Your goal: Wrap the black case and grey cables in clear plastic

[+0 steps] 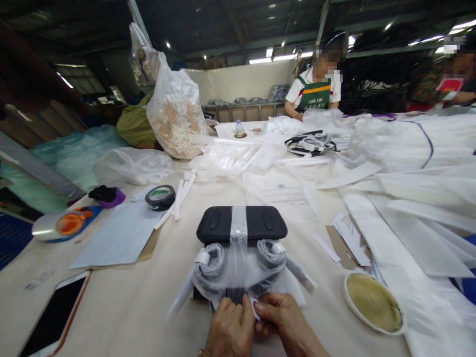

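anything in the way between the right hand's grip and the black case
Yes: the grey coil in clear plastic lies between the right hand's grip, pinching a white slip, and the black case. The left hand's grip is alongside, not between.

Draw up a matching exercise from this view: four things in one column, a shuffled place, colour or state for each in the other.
1. Right hand
2. Black case
3. Phone
4. Tape roll

A. Lower left of the picture, screen dark
B. Black with a green centre
C. Pinching a small white piece
D. Crossed by a clear band

Pairs: 1-C, 2-D, 3-A, 4-B
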`<act>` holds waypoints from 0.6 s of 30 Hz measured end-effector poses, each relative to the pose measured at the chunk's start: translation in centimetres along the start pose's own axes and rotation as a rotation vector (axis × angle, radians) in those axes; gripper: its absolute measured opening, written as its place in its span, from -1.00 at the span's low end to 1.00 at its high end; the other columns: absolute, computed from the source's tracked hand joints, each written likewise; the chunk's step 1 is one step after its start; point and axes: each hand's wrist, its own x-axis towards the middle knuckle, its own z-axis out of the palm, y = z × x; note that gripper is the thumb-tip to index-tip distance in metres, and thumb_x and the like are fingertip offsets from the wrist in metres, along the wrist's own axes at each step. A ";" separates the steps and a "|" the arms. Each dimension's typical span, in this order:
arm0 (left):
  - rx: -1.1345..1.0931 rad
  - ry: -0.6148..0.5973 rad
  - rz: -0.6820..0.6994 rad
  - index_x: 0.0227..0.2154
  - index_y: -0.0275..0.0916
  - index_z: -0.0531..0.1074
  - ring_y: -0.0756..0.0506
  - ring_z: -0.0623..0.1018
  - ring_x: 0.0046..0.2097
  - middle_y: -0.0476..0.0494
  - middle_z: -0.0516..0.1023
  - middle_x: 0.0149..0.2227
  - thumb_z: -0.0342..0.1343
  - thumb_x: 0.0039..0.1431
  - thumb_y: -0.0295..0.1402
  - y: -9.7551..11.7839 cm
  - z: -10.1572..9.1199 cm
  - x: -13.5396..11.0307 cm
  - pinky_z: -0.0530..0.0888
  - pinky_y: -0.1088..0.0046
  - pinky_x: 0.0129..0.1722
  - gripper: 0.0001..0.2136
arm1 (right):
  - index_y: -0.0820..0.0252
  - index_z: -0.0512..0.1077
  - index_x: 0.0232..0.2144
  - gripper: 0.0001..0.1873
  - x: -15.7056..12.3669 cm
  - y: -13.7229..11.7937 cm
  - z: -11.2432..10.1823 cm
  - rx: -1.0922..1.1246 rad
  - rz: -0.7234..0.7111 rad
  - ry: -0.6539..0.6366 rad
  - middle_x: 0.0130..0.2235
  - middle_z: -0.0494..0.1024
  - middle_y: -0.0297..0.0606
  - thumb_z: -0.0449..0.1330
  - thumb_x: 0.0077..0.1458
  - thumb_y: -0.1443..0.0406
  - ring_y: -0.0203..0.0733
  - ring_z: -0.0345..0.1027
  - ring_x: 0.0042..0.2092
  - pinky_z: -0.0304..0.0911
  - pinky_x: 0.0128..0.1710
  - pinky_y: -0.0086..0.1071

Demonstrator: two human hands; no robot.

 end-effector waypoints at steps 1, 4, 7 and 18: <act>-0.028 0.003 -0.014 -0.23 -0.60 0.29 -0.02 0.35 -0.60 -0.06 0.33 -0.62 -0.22 0.16 -0.58 0.0 -0.2 0.1 0.27 0.40 -0.56 -0.78 | 0.31 0.41 -0.66 -0.66 0.0 0.1 0.0 -0.002 -0.006 0.006 -0.69 0.43 -0.31 0.31 -0.29 0.11 -0.39 0.20 -0.65 0.05 -0.60 -0.51; -0.123 -0.054 -0.121 -0.22 -0.49 0.27 -0.03 0.38 -0.58 -0.05 0.36 -0.59 -0.22 0.19 -0.52 0.1 -0.8 0.3 0.30 0.43 -0.55 -0.80 | 0.29 0.40 -0.66 -0.64 -0.1 0.2 0.0 -0.004 -0.018 0.032 -0.71 0.41 -0.33 0.31 -0.30 0.08 -0.38 0.19 -0.65 0.01 -0.62 -0.50; -0.171 -0.202 -0.280 -0.33 -0.29 0.26 -0.06 0.42 -0.53 -0.04 0.38 -0.57 -0.17 0.16 -0.47 0.1 -1.5 0.3 0.33 0.46 -0.53 -0.88 | 0.29 0.40 -0.66 -0.63 -0.2 0.2 0.0 -0.005 -0.018 0.053 -0.74 0.38 -0.34 0.32 -0.32 0.08 -0.38 0.17 -0.68 -0.04 -0.64 -0.51; -0.334 -0.453 -0.539 -0.34 -0.18 0.27 -0.07 0.46 -0.49 0.01 0.42 -0.55 -0.15 0.21 -0.36 0.1 -1.0 -0.2 0.28 0.49 -0.52 -0.89 | 0.30 0.38 -0.66 -0.54 -0.3 0.3 0.2 0.150 0.051 0.070 -0.75 0.35 -0.39 0.41 -0.48 0.06 -0.44 0.14 -0.69 -0.06 -0.66 -0.55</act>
